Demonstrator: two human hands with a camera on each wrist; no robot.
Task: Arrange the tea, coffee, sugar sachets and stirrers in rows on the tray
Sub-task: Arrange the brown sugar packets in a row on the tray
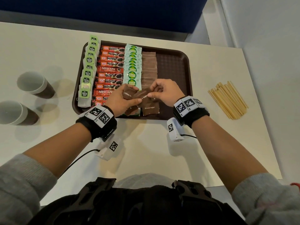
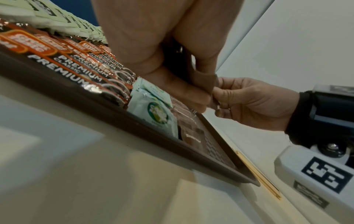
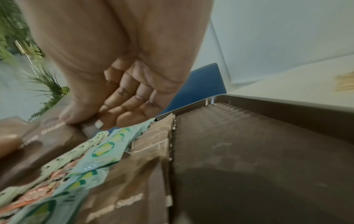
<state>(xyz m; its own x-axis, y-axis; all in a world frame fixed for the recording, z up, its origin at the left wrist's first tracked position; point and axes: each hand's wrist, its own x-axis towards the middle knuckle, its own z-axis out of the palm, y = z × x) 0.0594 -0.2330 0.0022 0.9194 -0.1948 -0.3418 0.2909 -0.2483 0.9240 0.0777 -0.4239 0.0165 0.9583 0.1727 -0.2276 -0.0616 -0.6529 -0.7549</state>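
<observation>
A brown tray (image 1: 175, 65) holds rows of green tea bags (image 1: 88, 69), red coffee sticks (image 1: 110, 69), pale green sugar sachets (image 1: 132, 65) and brown sugar sachets (image 1: 149, 65). Over the tray's near edge my left hand (image 1: 121, 99) grips a small bunch of brown sugar sachets (image 1: 128, 94). My right hand (image 1: 164, 91) pinches one brown sachet (image 1: 143, 95) at the end of that bunch. Another brown sachet (image 1: 151, 109) lies flat below them. In the left wrist view the two hands meet at the sachet (image 2: 205, 80). Wooden stirrers (image 1: 228, 99) lie on the table to the right.
Two paper cups (image 1: 34, 85) (image 1: 16, 113) stand on the white table (image 1: 146, 151) left of the tray. The tray's right third shows bare textured floor (image 3: 249, 151). A blue panel (image 1: 103, 12) runs behind the table.
</observation>
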